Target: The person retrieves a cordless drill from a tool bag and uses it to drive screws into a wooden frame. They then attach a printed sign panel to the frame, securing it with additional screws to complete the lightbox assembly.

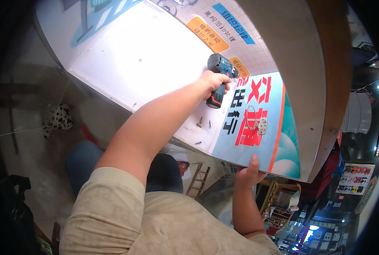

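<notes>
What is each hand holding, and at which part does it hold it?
One hand grips the cordless drill by its handle. The other hand holds the sign board at its near edge.

One view only — a head-worn fisheye, looking steeply down over the wearer's chest and shoulders. Straight edges bow toward the dark rim. The white panel (142, 63) fills the upper middle at arm's reach, its near edge running from upper left down to lower right. Both forearms enter from the lower edge; the left hand (215, 81) sits over the panel's middle, the right hand (249, 172) at its near edge. Floor and distant clutter show below — much farther off.
</notes>
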`<state>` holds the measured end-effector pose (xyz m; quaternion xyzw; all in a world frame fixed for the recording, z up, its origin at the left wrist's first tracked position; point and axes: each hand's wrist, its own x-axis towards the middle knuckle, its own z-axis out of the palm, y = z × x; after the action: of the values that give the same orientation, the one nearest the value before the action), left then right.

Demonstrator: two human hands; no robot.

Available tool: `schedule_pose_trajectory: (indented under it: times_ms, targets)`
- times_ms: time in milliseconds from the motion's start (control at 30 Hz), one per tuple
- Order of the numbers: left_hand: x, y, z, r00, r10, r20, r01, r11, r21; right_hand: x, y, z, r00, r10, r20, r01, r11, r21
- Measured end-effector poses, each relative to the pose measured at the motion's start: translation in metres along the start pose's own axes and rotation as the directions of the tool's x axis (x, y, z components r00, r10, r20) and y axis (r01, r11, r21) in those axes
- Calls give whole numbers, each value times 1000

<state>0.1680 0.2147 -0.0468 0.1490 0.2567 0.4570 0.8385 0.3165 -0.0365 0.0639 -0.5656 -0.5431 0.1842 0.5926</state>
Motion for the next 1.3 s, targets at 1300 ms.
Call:
schedule_pose_trajectory:
  times_ms: [1300]
  targets:
    - [-238,21,-10,992,120,-39,-116,989,88,-63,-40,26,993,102,51,-75,925,-372]
